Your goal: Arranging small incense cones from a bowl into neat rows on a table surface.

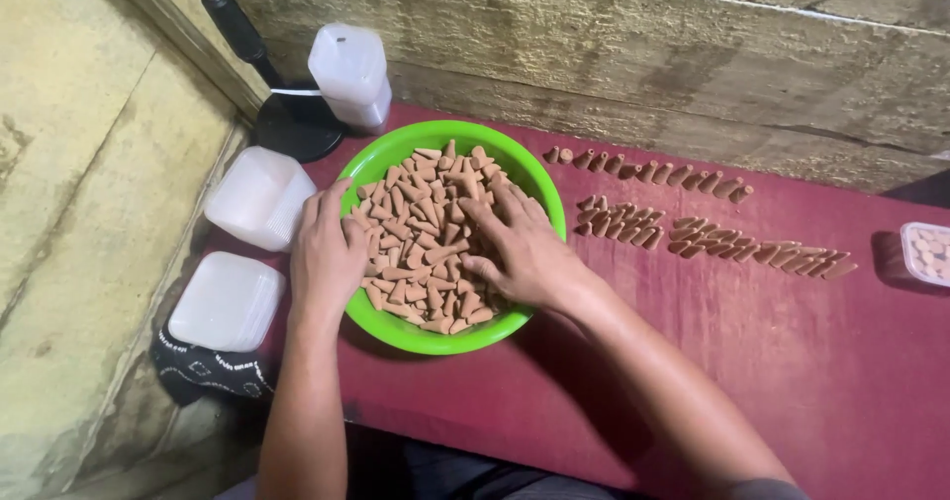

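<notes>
Resting in the green plastic bowl (539, 179) at centre frame, both hands lie on the heap of brown incense cones (427, 248). Left hand (327, 248) and right hand (524, 253) loosely spread, nothing clearly pinched. Cones look light, dry, crumbly; best pinched at the wide base. More cones lie in rows (693, 228) on the maroon cloth (821, 362) at right. White lidded tubs (259, 195) at left.
</notes>
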